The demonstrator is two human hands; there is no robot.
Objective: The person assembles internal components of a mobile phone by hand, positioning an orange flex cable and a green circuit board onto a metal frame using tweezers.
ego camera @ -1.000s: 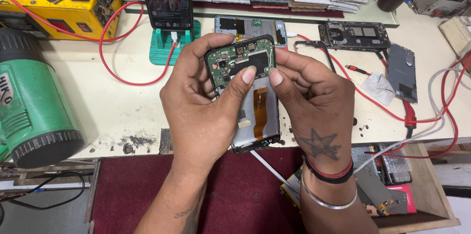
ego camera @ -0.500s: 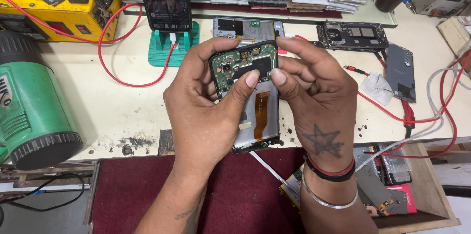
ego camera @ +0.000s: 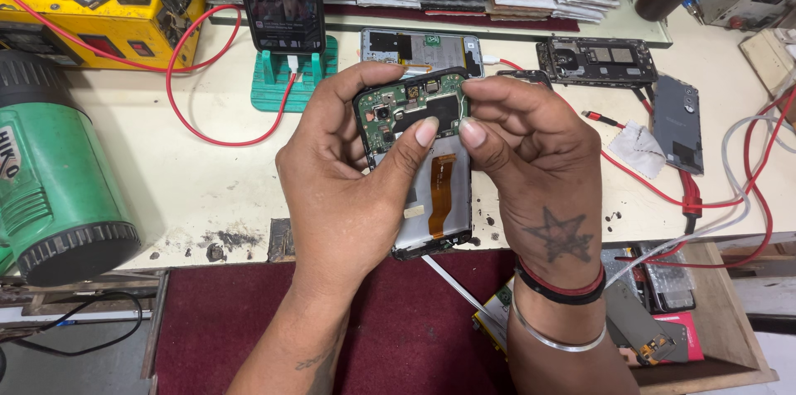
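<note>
1. The left hand (ego camera: pixel 348 184) is closed around the left edge of an opened black smartphone with its back cover off (ego camera: pixel 423 163), thumb pressed on the dark shield of the green circuit board (ego camera: pixel 410 113).
2. The right hand (ego camera: pixel 531 163) pinches the phone's top right corner, thumb meeting the left thumb over the board.
3. Since a second ago, both thumbs have slid together onto the board and the phone has tilted slightly; the grip looks tighter, as if pressing the board.
4. The phone is held above the cream workbench (ego camera: pixel 207 188), its orange flex cable (ego camera: pixel 439 192) exposed.
5. Beyond stand a teal phone stand (ego camera: pixel 282 84), a red wire (ego camera: pixel 199 72) and a green cylindrical machine (ego camera: pixel 50 188).
</note>
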